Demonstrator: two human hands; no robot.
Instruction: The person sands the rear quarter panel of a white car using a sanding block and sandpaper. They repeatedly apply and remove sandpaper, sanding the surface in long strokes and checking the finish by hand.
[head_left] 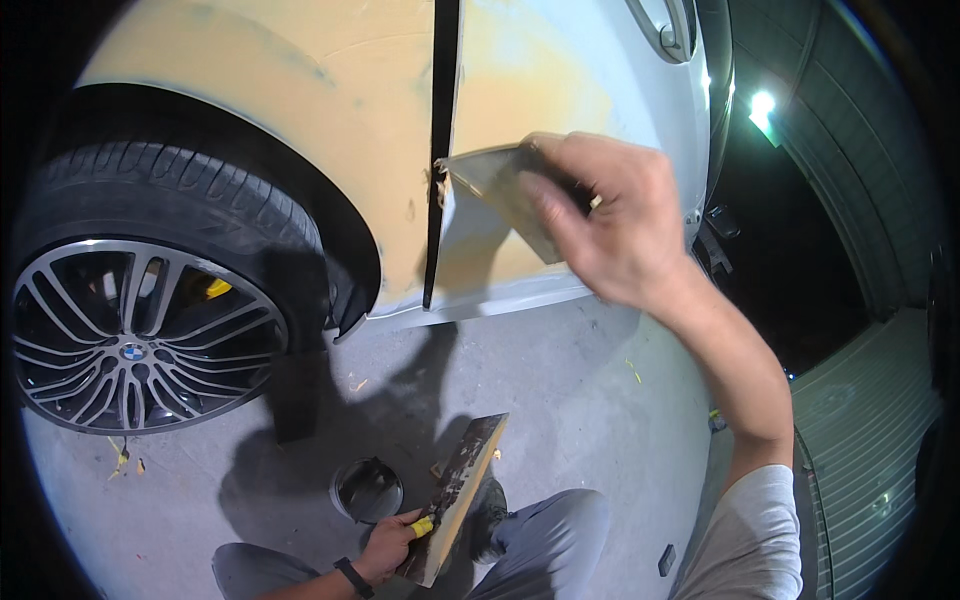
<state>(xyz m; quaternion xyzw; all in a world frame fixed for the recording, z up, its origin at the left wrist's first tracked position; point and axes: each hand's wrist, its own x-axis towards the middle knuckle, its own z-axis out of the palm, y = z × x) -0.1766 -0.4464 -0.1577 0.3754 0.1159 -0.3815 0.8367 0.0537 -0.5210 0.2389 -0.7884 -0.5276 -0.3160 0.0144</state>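
My right hand [622, 222] is closed on a thin metal putty spreader [497, 190], thumb on its near face. Its left corner, with a little filler on it, is at the dark gap [436, 230] between two car body panels. Yellowish body filler [385, 170] coats the panel left of the gap. More of it covers part of the door [525, 80] on the right. Low in front of me, my left hand [388, 548] grips a putty board [455, 505] by a yellow part. The board is tilted, with dark smears on one side and a yellow edge.
On the left stands a wheel with a black tyre [230, 200] under the arch. A round dark tin [367, 490] sits on the grey floor [560, 380] by my knees. Filler crumbs [358, 385] lie about. A bright lamp [763, 103] shines at upper right.
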